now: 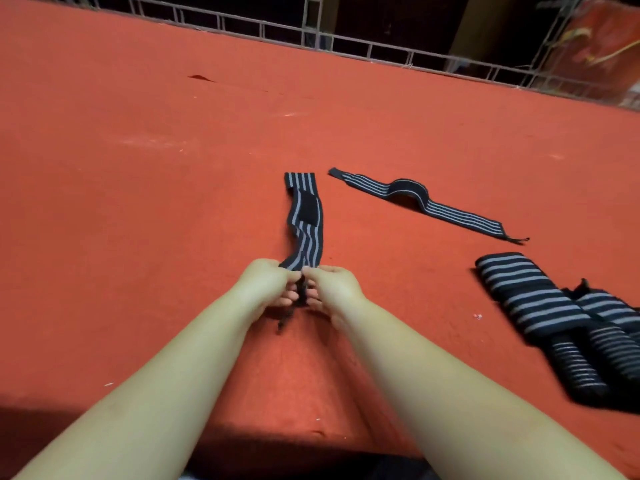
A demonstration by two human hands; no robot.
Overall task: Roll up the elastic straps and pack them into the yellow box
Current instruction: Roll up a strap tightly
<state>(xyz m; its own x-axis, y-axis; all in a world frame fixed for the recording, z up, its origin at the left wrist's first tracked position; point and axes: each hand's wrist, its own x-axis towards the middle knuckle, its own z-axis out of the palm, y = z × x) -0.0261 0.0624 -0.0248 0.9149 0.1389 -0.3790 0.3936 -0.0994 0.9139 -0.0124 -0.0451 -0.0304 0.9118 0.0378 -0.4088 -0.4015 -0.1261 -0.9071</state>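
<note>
Both hands meet at centre, forearms extended forward.
Left hand (268,284) and right hand (332,289): fingers curled, pinching the near end of a strap (304,230) between them.

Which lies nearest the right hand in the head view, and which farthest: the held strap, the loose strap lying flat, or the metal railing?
1. Held strap, gripped by the right hand, stretching ahead.
2. Loose strap, flat on the cloth, ahead and right.
3. Metal railing, along the far edge.

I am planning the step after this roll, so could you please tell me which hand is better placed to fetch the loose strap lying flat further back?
Probably the right hand: the flat black grey-striped elastic strap lies on its side, while the left hand would cross over.
</note>
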